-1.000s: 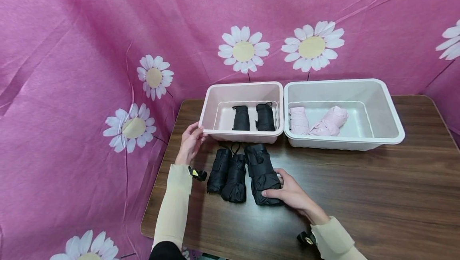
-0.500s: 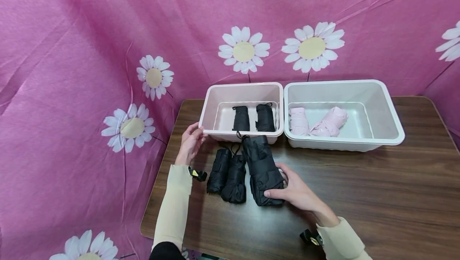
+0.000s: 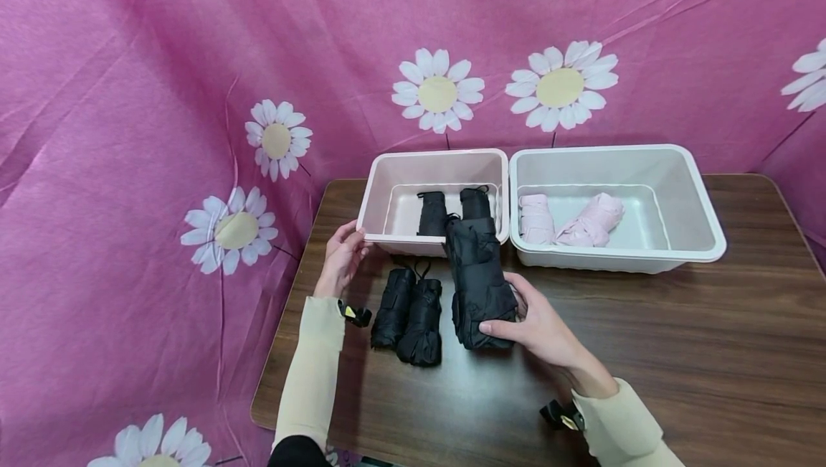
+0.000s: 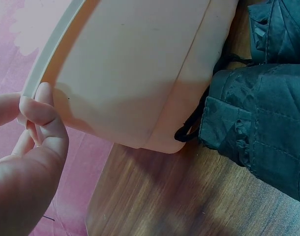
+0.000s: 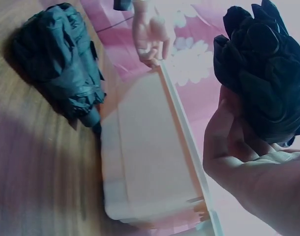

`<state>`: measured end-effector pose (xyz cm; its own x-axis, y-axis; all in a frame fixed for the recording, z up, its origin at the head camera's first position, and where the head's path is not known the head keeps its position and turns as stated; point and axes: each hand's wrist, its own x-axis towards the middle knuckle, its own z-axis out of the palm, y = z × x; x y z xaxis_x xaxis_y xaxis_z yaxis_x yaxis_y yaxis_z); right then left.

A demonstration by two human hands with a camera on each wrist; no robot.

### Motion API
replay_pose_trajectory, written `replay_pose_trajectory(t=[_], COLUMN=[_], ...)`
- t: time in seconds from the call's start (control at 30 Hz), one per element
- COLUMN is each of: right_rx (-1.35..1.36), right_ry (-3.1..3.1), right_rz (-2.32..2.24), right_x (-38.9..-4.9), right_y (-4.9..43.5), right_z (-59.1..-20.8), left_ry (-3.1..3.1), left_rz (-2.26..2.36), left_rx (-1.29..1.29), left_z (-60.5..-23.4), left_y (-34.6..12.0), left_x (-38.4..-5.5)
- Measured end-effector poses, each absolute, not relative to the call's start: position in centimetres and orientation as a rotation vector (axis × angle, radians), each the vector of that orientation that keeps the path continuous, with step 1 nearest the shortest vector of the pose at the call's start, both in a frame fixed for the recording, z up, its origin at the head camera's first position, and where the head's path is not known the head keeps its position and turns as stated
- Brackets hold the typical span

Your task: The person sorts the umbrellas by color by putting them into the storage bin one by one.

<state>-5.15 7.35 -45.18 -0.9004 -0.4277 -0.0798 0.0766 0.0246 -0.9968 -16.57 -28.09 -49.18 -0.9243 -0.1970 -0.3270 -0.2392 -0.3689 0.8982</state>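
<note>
The right hand (image 3: 538, 320) holds a thick black folded umbrella (image 3: 477, 284), with the thumb on one side of its gathered end. The cloth is wrinkled, tied round in a rough cylinder, and in the head view its far end covers a part of the front rim of the pink tub (image 3: 403, 239). This umbrella is above the bench (image 3: 658, 338), which has dark wood grain and rounded corners. The left hand (image 3: 342, 255) pinches the tub's rim at the near left corner, thumb and fingers on it.

The tub has smooth walls, seemingly of plastic, and a rolled lip. Just beside it stands a wider white tub (image 3: 619, 255); whether the two rims touch, I cannot tell. Between the held umbrella and the left hand lie a left slim umbrella (image 3: 392, 309) and a right slim umbrella (image 3: 421, 327), side by side, their thin cord loops toward the tub. To the right of the right hand, the wood surface stretches widely to the bench's edge.

Counted, there are two tubs and five black umbrellas: one held, two on the bench, two short umbrellas (image 3: 432, 214) inside the pink tub. The white tub contains two pale pink umbrellas (image 3: 591, 219), softly creased. Behind hangs a pink cloth (image 3: 355, 29) with daisies.
</note>
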Motion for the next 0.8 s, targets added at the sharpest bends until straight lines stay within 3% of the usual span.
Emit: replay_pose_trajectory(t=[0.53,0.8], right_rx=[-0.275,-0.287], right_ry=[2.148,2.034], right_rz=[-1.821,-1.993], right_x=[-7.8,-9.3], right_y=[7.9,7.8], right_z=[-42.2,-41.1], left_ry=[1.750,1.783], left_rz=[2.481,2.473], left_rx=[-0.613,-0.587], left_z=[-48.9,-49.1], left_y=[-28.1,-28.2], left_x=[-16.6,-16.5])
